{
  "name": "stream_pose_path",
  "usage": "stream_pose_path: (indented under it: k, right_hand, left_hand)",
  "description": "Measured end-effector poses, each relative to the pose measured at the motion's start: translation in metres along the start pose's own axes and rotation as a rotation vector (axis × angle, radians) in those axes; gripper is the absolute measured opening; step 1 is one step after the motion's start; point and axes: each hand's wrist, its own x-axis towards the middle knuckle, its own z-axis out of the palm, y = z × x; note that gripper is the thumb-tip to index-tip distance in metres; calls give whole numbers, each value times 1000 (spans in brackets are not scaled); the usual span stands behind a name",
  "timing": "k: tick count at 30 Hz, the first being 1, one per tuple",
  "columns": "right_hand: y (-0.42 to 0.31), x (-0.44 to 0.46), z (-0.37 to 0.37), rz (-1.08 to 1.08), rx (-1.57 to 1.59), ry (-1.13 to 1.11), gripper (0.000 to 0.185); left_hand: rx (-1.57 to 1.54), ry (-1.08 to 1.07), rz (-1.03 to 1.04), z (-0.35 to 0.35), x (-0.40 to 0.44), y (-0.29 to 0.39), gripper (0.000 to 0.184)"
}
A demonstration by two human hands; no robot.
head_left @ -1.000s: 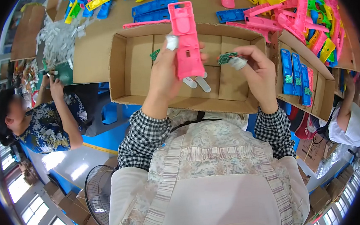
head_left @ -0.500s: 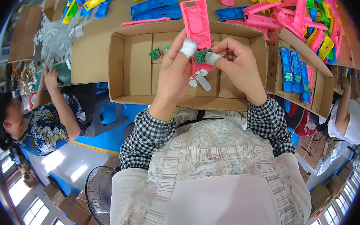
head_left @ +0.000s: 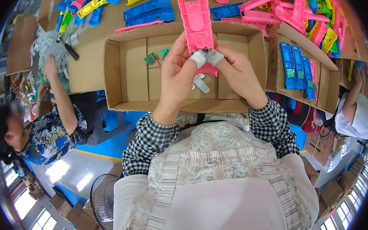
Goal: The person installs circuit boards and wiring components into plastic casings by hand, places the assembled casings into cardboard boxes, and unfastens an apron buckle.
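My left hand [head_left: 177, 73] grips a pink plastic shell [head_left: 196, 19], held upright above a cardboard box. My right hand [head_left: 239, 71] is closed at the shell's lower part, its thumb beside the left thumb. Both thumbs wear whitish covers and press on a small green circuit board [head_left: 206, 51], which they mostly hide. A red wire [head_left: 226, 47] shows by my right fingers. Below, in the box, lie a flat silvery strip [head_left: 201, 85] and, partly hidden, round pale pieces. More green circuit boards [head_left: 151, 58] lie at the box's left.
The cardboard box [head_left: 128, 105] stands in front of me. A second box [head_left: 328, 95] at right holds blue shells [head_left: 288, 62] with boards and wires. Pink, yellow, blue and green shells [head_left: 302, 8] pile up behind. One person [head_left: 52, 131] works at left, another [head_left: 354, 113] at right.
My right thumb has moved in beside the left one, covering most of the circuit board against the pink shell. The view has shifted slightly. The person at left has lowered an arm toward the white pieces.
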Motion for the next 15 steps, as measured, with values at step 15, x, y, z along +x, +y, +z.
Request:
stream_pose_path:
  k: [15]
  right_hand:
    - [-2,-16,-22,-209,-670,-124,18]
  left_hand:
    - [1010,34,429,-42,25,18,53]
